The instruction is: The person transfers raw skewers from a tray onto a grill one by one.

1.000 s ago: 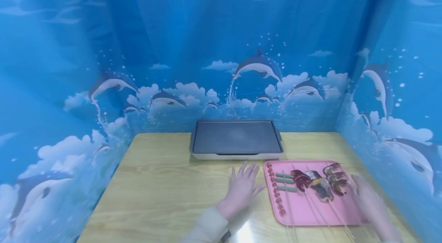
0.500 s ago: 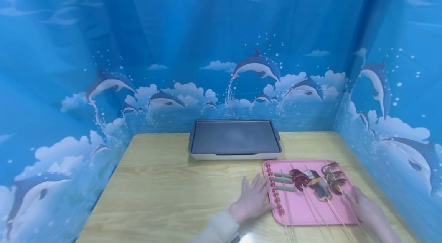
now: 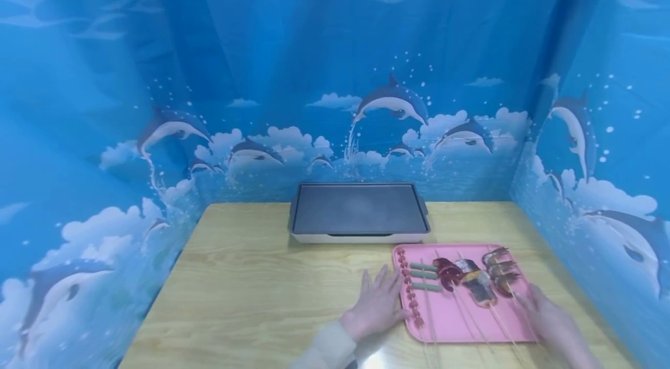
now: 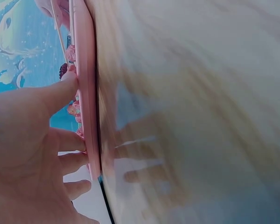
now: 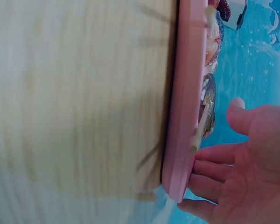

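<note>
A pink tray (image 3: 447, 325) lies at the front right in the head view, with food skewers side by side on it. From the left come small red pieces (image 3: 412, 294), green sticks (image 3: 425, 287), dark red slices (image 3: 448, 277), silver-skinned fish pieces (image 3: 479, 292) and shrimp (image 3: 499, 270). My left hand (image 3: 374, 306) is at the tray's left edge, its thumb and fairly straight fingers against the rim (image 4: 86, 93). On the opposite side, my right hand (image 3: 555, 319) has its extended fingers (image 5: 212, 170) against the outer wall (image 5: 184, 107), the thumb raised apart.
A dark flat griddle (image 3: 360, 209) with a light base stands at the back of the wooden table (image 3: 251, 281). Blue dolphin-print curtains (image 3: 335, 66) enclose the back and sides. Skewer sticks reach over the tray's front rim.
My left hand has come right and nearer to the tray's left rim. The tray with its skewers has slid slightly left, and my right hand has moved left along with it.
</note>
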Demonstrator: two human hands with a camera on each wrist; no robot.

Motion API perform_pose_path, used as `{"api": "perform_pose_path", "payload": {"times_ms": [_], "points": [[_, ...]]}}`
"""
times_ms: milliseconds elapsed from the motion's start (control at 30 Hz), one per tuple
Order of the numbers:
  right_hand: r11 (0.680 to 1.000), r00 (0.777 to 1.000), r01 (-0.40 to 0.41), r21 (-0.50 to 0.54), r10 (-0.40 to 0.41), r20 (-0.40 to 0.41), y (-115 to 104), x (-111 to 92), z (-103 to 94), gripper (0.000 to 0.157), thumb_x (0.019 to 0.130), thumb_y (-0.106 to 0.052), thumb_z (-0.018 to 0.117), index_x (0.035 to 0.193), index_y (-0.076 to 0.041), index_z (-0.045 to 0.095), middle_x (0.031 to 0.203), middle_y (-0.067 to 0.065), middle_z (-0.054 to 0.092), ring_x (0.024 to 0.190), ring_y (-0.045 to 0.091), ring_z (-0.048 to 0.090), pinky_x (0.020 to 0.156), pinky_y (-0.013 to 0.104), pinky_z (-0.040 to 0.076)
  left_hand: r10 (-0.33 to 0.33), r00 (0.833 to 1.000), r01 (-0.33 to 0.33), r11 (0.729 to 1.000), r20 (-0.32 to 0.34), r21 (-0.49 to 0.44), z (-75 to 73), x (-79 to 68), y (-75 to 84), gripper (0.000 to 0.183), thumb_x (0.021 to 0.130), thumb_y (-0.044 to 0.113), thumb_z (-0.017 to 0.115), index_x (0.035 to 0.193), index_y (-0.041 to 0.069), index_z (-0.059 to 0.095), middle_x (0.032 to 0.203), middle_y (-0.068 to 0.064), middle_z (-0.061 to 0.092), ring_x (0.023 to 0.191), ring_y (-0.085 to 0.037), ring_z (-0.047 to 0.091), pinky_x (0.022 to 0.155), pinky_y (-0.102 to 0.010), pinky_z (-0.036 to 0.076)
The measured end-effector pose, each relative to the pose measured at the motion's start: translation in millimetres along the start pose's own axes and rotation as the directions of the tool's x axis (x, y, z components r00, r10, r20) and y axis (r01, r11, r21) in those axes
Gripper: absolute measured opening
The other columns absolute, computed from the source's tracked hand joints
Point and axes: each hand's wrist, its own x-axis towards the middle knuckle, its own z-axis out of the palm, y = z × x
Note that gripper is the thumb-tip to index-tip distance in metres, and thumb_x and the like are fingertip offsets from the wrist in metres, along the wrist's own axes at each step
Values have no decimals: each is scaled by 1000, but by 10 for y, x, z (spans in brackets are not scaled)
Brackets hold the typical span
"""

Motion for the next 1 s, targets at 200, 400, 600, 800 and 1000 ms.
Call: {"api": "perform_pose_path", "payload": {"times_ms": [200, 400, 600, 800, 1000], "points": [[1000, 1000, 7, 11, -7, -20, -112, -29, 52, 83, 110, -51, 22, 145, 24, 15, 141, 48, 24, 121, 71, 36, 97, 81, 32, -7, 1000, 7, 1000, -24, -9, -28, -82, -81, 78, 99, 60, 49, 159, 12, 31, 167, -4, 24, 154, -31, 20, 121, -64, 19], [1000, 1000, 11, 25, -11, -15, -235, -28, 75, 84, 109, -52, 26, 147, 22, 16, 140, 48, 26, 121, 70, 38, 96, 80, 35, -23, 999, 22, 1000, -24, -18, -48, -142, -171, 79, 99, 58, 50, 159, 11, 31, 167, -6, 24, 154, -33, 20, 121, -66, 17], [1000, 999, 22, 8, -21, -42, -317, -10, 88, 79, 109, -50, 28, 144, 21, 25, 140, 48, 28, 121, 70, 39, 97, 80, 35, -39, 999, 39, 999, -23, -33, -88, -215, -252, 80, 98, 57, 51, 159, 9, 31, 167, -7, 23, 154, -34, 19, 121, -66, 15], [1000, 999, 26, 2, -26, -24, -378, -6, 108, 77, 110, -49, 29, 145, 19, 26, 140, 50, 22, 127, 71, 27, 98, 81, 31, -52, 998, 51, 998, -27, -37, -126, -265, -316, 80, 98, 58, 52, 158, 9, 32, 167, -7, 24, 154, -35, 19, 122, -66, 15], [998, 995, 68, 0, -68, -75, -403, -5, 185, 73, 110, -47, 33, 145, 17, 30, 142, 47, 27, 131, 70, 20, 97, 83, 29, -60, 998, 58, 996, -26, -71, -136, -313, -392, 79, 99, 57, 50, 158, 7, 32, 167, -9, 24, 154, -37, 18, 121, -68, 14]]}}
